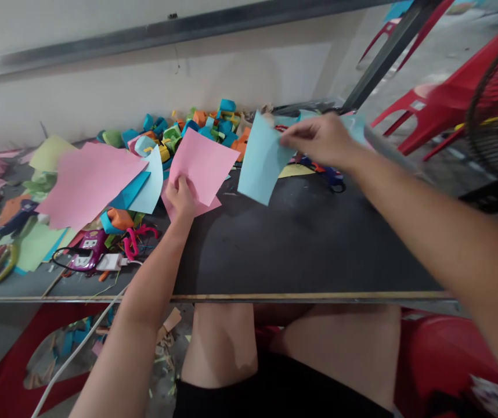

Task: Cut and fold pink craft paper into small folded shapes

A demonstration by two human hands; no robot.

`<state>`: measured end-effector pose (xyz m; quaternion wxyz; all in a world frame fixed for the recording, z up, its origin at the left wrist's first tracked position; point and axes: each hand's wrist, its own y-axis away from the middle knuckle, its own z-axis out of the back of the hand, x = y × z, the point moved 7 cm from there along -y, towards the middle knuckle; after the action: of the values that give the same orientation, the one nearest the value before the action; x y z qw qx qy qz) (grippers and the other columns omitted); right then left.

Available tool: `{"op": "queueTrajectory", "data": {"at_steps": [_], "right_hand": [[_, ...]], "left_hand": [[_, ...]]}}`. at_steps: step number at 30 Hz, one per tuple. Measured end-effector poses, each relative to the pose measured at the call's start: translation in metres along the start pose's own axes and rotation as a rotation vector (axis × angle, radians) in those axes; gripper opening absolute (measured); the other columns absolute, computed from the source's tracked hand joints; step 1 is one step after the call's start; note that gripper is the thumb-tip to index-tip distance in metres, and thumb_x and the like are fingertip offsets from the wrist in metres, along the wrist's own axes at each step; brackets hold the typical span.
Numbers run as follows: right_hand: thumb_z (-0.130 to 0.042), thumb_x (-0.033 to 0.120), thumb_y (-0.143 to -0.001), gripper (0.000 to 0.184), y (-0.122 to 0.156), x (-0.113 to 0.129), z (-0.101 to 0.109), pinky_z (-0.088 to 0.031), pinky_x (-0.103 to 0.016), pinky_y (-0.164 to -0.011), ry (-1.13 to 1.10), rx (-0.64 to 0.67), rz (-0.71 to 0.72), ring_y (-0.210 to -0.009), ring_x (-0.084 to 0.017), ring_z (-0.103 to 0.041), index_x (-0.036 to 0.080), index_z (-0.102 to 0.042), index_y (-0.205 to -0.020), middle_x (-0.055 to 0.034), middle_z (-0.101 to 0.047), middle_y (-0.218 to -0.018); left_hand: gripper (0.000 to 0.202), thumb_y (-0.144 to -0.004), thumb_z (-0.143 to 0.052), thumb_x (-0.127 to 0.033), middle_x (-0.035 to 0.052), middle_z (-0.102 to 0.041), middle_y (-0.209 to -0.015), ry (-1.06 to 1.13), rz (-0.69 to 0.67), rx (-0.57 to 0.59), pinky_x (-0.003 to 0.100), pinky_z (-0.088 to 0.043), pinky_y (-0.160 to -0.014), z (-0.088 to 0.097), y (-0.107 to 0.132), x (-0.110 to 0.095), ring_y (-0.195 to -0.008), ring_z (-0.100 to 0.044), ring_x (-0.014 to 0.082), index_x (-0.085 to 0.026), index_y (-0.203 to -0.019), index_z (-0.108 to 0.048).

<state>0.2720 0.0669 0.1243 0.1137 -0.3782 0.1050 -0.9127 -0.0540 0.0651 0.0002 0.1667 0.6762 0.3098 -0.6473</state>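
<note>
Paper sheets over black bench (301, 238): my right grip (318, 139) pinches closed on a light blue sheet (261, 162), lifted off the surface; my left grip (180, 197) clasps a pink sheet (203, 162) beside folded-paper clutter (197, 125).

On my monitor I see a plain pale-blue paper sheet (260, 162), unpatterned, pinched in the right hand (318, 139), and a pink square paper sheet (203, 165), just as plain, gripped by the left hand (180, 194). Both stand out against the matte black work mat (301, 244). I read the larger pink paper sheet (87, 183) as the same shade, the heap of small folded paper pieces (197, 125) as mixed blue, orange, green and yellow, and the moulded plastic chairs (444, 98) as solid red.
</note>
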Motion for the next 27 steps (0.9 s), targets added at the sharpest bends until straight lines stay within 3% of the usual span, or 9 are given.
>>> {"op": "queueTrajectory", "data": {"at_steps": [3, 6, 9, 12, 15, 19, 24, 27], "right_hand": [[-0.062, 0.030, -0.085, 0.017, 0.013, -0.028, -0.041, -0.052, -0.047, -0.087, 0.342, 0.116, -0.043, -0.090, -0.028, -0.068, 0.019, -0.075, -0.090, -0.0092, -0.074, -0.088], [-0.052, 0.026, -0.088, 0.025, 0.026, -0.050, -0.069, -0.048, -0.052, -0.095, 0.435, 0.045, -0.048, -0.108, -0.033, -0.063, 0.018, -0.072, -0.102, -0.0148, -0.070, -0.108], [-0.053, 0.019, -0.083, 0.044, 0.039, -0.043, -0.083, -0.034, -0.056, -0.111, 0.366, -0.187, 0.111, -0.139, -0.035, -0.038, 0.016, -0.059, -0.127, -0.0168, -0.045, -0.146], [-0.049, 0.019, -0.088, 0.057, 0.057, -0.016, -0.098, -0.025, -0.058, -0.115, 0.325, -0.271, 0.331, -0.148, -0.033, -0.022, 0.024, -0.040, -0.144, -0.0096, -0.024, -0.160], [-0.046, 0.020, -0.093, 0.053, 0.072, 0.008, -0.111, -0.026, -0.053, -0.115, 0.380, -0.220, 0.461, -0.145, -0.028, -0.031, 0.035, -0.043, -0.143, -0.0026, -0.035, -0.157], [-0.048, 0.018, -0.093, 0.042, 0.083, 0.022, -0.116, -0.028, -0.046, -0.116, 0.417, -0.120, 0.585, -0.140, -0.022, -0.042, 0.033, -0.060, -0.130, 0.0002, -0.048, -0.149], [-0.053, 0.009, -0.084, 0.046, 0.071, 0.006, -0.109, -0.026, -0.052, -0.118, 0.368, -0.048, 0.554, -0.145, -0.025, -0.034, 0.027, -0.065, -0.125, -0.0026, -0.043, -0.152], [-0.049, 0.000, -0.080, 0.053, 0.063, -0.011, -0.116, -0.033, -0.050, -0.116, 0.293, 0.123, 0.533, -0.140, -0.023, -0.042, 0.025, -0.067, -0.123, -0.0033, -0.054, -0.143]], "left_hand": [[0.030, -0.084, -0.059, -0.036, -0.0018, -0.048, -0.064, -0.099, -0.122, -0.043, 0.029, -0.044, -0.071, 0.006, 0.002, -0.008, -0.069, -0.053, 0.0143, -0.020, -0.061, -0.048], [0.026, -0.086, -0.057, -0.037, 0.0000, -0.054, -0.071, -0.139, -0.156, -0.051, 0.032, -0.046, -0.079, 0.007, 0.003, -0.010, -0.078, -0.057, 0.0167, -0.020, -0.069, -0.052], [0.018, -0.086, -0.060, -0.036, 0.0028, -0.061, -0.083, -0.170, -0.184, 0.019, 0.033, -0.047, -0.087, 0.000, 0.006, -0.012, -0.091, -0.061, 0.0191, -0.019, -0.079, -0.055], [0.018, -0.084, -0.062, -0.037, 0.0053, -0.065, -0.090, -0.195, -0.236, 0.145, 0.033, -0.049, -0.087, -0.011, 0.014, -0.019, -0.096, -0.062, 0.0210, -0.019, -0.085, -0.059], [0.023, -0.084, -0.062, -0.041, 0.0042, -0.065, -0.081, -0.197, -0.225, 0.252, 0.031, -0.052, -0.076, -0.019, 0.026, -0.020, -0.084, -0.063, 0.0200, -0.018, -0.081, -0.060], [0.022, -0.081, -0.063, -0.039, 0.0008, -0.061, -0.069, -0.172, -0.111, 0.421, 0.024, -0.049, -0.056, -0.032, 0.041, -0.009, -0.064, -0.059, 0.0137, -0.018, -0.081, -0.061], [0.023, -0.079, -0.062, -0.040, -0.0035, -0.052, -0.053, -0.236, 0.076, 0.602, 0.022, -0.040, -0.040, -0.045, 0.047, 0.009, -0.042, -0.051, 0.0106, -0.017, -0.080, -0.059], [0.030, -0.076, -0.066, -0.044, -0.0016, -0.059, -0.060, -0.263, -0.002, 0.658, 0.023, -0.044, -0.044, -0.046, 0.044, -0.001, -0.046, -0.055, 0.0107, -0.016, -0.087, -0.063]]}}
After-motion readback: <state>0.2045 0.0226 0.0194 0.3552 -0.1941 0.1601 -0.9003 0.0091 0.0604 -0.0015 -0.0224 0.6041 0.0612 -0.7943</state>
